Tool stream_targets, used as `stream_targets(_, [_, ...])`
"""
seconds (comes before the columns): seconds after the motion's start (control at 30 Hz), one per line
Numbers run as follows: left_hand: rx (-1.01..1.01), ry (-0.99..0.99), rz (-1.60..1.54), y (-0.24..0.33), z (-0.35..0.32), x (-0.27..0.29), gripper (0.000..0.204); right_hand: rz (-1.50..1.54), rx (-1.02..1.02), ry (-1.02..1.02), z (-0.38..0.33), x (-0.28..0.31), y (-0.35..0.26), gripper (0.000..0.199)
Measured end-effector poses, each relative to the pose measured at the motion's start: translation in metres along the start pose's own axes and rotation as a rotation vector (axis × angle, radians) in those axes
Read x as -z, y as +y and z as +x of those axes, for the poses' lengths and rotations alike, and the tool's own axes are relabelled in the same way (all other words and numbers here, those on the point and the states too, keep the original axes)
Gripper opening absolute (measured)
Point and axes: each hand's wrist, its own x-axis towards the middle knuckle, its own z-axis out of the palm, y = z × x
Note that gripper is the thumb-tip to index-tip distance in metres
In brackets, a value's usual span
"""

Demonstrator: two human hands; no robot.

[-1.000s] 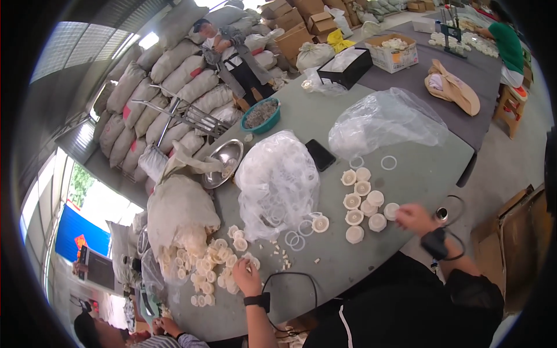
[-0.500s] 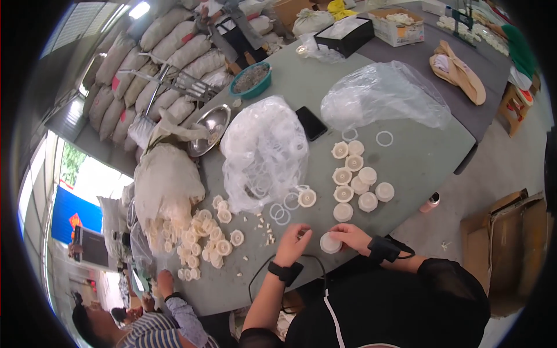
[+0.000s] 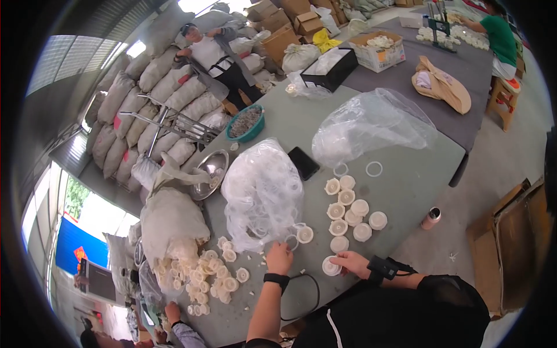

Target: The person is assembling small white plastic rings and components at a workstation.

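My right hand (image 3: 352, 264) grips a round white plastic cap (image 3: 331, 265) by its right edge, close to the table's near side. My left hand (image 3: 279, 258) is bent down over the table beside the clear plastic rings (image 3: 292, 241). Its fingers are curled in, and whatever they pinch is hidden. Just beyond lies a single cream cap (image 3: 304, 234), next to the rings. A clear bag of plastic rings (image 3: 262, 194) stands ahead of the left hand. Several finished-looking white caps (image 3: 353, 217) lie grouped beyond my right hand.
Left, a sack (image 3: 174, 223) spills many cream caps (image 3: 217, 275) onto the table. Farther off are a black phone (image 3: 303, 163), another clear bag (image 3: 371, 127), a steel bowl (image 3: 211, 174) and a teal basin (image 3: 246, 123). A co-worker's hand (image 3: 173, 312) rests at the left edge.
My left hand has moved away from the right hand, forward and left to the loose rings, and its fingers have curled down. My right hand still holds the cap. The view has tilted up.
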Motion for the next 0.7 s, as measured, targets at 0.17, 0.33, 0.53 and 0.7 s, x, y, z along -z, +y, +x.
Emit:
stream_targets(0.17, [0.042,0.136,-0.332,0.014,-0.028,0.018,0.01,0.136,-0.019,-0.004,0.012,0.005,0.008,0.03])
stream_targets(0.33, [0.127,0.291,-0.657,0.027,-0.053,0.022,0.007,0.137,-0.023,0.006,0.009,-0.008,0.008,0.026])
stream_targets(0.53, [0.003,0.507,-0.656,0.059,-0.072,0.042,0.007,0.073,0.018,0.012,0.003,-0.02,0.01,0.021])
stream_targets(0.7, [0.232,-0.044,-1.714,0.068,-0.083,0.058,0.01,-0.003,0.168,0.021,-0.013,-0.03,-0.009,0.016])
